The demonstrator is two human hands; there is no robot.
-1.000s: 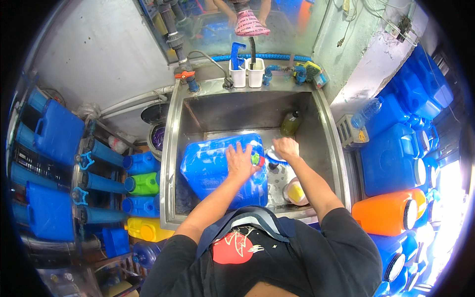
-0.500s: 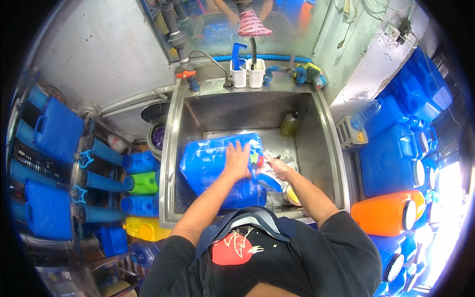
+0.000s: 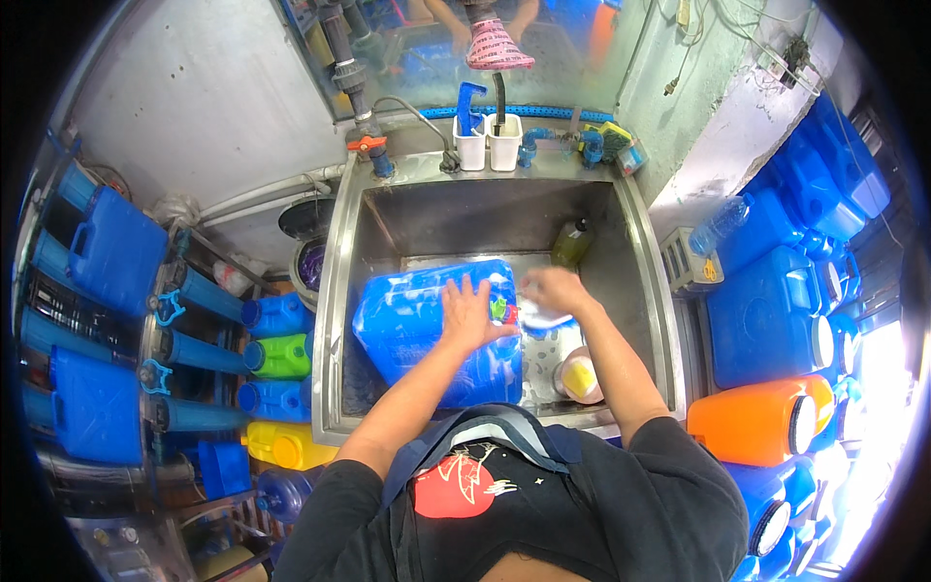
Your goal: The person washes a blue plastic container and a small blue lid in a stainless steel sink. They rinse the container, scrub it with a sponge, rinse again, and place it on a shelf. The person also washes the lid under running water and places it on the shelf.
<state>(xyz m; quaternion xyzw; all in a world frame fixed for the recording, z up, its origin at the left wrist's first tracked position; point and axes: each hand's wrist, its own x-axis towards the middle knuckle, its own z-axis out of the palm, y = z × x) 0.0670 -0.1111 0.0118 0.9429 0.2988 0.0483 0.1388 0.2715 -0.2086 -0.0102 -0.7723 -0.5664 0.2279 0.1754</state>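
A blue plastic jerrycan point(image 3: 412, 325) streaked with white suds lies in the steel sink point(image 3: 630, 281). My left hand point(image 3: 466, 312) rests on it with spread fingers, steadying its right part. Close to the thumb, a small red-and-green fitting point(image 3: 503, 311) shows at the can's right end. My right hand point(image 3: 555, 289) is closed beside that end and blurred by motion. Under it shows a blue-and-white scrubber point(image 3: 545, 320), its shape partly hidden and smeared. A pale round container with a yellow top point(image 3: 580, 376) stands below my right wrist.
A bottle of greenish liquid point(image 3: 571, 242) stands in the sink's far right corner. White holders point(image 3: 504, 150), an orange-handled valve point(image 3: 367, 145) and blue taps point(image 3: 592, 148) line the back ledge. Blue jugs point(image 3: 766, 315) and an orange drum point(image 3: 747, 417) crowd the right; more containers point(image 3: 279, 357) fill the left.
My right hand has moved up and away from me along the can's right end, and the blue-and-white scrubber with it. The yellow-topped container shows more fully. My left hand stays on the can.
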